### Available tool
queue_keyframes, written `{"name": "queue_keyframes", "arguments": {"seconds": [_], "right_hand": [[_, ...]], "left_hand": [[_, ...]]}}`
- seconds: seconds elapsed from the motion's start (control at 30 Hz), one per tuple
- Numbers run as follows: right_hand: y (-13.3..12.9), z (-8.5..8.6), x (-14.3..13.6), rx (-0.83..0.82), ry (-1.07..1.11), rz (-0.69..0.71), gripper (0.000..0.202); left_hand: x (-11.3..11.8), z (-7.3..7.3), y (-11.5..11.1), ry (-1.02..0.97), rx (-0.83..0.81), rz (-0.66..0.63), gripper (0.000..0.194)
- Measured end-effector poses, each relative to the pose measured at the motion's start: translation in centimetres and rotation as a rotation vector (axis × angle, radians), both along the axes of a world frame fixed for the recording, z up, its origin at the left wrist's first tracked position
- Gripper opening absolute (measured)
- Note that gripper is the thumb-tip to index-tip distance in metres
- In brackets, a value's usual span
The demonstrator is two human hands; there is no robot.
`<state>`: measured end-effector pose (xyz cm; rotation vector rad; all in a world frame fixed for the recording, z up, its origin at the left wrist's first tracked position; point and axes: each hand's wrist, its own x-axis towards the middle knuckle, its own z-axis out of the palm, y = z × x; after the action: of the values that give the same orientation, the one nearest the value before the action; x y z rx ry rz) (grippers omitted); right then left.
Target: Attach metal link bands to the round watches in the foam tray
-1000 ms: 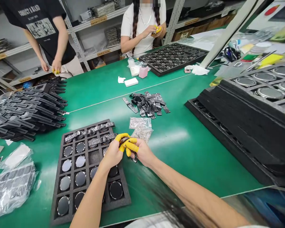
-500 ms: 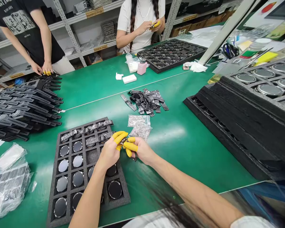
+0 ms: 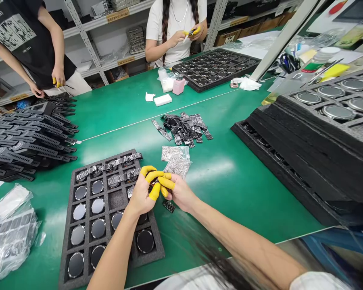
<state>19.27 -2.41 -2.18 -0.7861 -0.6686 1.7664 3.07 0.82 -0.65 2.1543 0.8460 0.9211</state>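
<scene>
My left hand (image 3: 143, 190) and my right hand (image 3: 179, 191), both with yellow finger cots, are closed together over the front right of a foam tray (image 3: 69, 225). Between the fingertips is a dark watch, largely covered by them. Below my right fingers hangs a black metal link watch band (image 3: 168, 206); where it joins the watch is hidden. Round watch cases (image 3: 97, 206) fill many pockets of the tray, and link bands (image 3: 111, 165) lie across its far rows. Just beyond my hands are plastic bags of small silvery pins (image 3: 178, 166).
A pile of black link bands (image 3: 186, 128) lies mid-table. Stacked black straps (image 3: 33, 137) stand at left, above plastic bags (image 3: 13, 237). Black foam trays (image 3: 290, 161) rise at right. Two co-workers stand across the table near another watch tray (image 3: 214, 68) and a pink bottle (image 3: 178, 84).
My left fingers have curled further over the watch, covering more of it. The hanging band shows lower and more fully. The co-worker at left has lifted a hand from the strap stack.
</scene>
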Motion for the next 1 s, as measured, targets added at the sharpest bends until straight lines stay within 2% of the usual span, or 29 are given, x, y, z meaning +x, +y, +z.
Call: {"name": "queue_keyframes", "arguments": {"seconds": [0.2, 0.4, 0.47, 0.53, 0.67, 0.73, 0.8, 0.87, 0.93, 1.0], "right_hand": [[-0.2, -0.1, -0.2, 0.022, -0.01, -0.013, 0.047], [-0.1, -0.2, -0.1, 0.028, 0.042, -0.002, 0.048], [0.1, 0.0, 0.2, 0.064, 0.047, 0.011, 0.049], [0.2, 0.2, 0.7, 0.132, -0.033, 0.108, 0.049], [0.3, 0.1, 1.8, 0.2, -0.347, 0.473, 0.036], [0.5, -0.2, 2.2, 0.171, -0.42, 0.528, 0.031], [0.9, -0.4, 2.4, 0.123, -0.433, 0.425, 0.031], [1.3, -0.3, 2.6, 0.096, -0.4, 0.231, 0.038], [1.5, 0.1, 2.8, 0.106, -0.351, 0.091, 0.044], [1.7, 0.4, 3.4, 0.136, -0.342, 0.041, 0.047]], "left_hand": [[0.1, 0.1, 0.2, -0.067, -0.005, -0.026, 0.024], [-0.6, 0.2, 0.5, -0.075, 0.029, -0.057, 0.032], [-0.9, 0.2, 0.9, -0.126, 0.084, 0.018, 0.027], [-1.3, 0.5, 1.4, -0.273, 0.107, 0.164, 0.015], [-1.9, 1.9, 2.1, -0.757, -0.081, 0.474, 0.027], [-2.2, 2.4, 2.1, -0.84, -0.121, 0.521, 0.03], [-2.4, 2.5, 1.7, -0.708, -0.095, 0.462, 0.031], [-2.2, 2.0, 1.0, -0.467, -0.102, 0.329, 0.032], [-1.4, 1.3, 0.1, -0.227, -0.211, 0.199, 0.032], [-0.4, 0.8, -0.8, -0.083, -0.394, 0.136, 0.03]]}}
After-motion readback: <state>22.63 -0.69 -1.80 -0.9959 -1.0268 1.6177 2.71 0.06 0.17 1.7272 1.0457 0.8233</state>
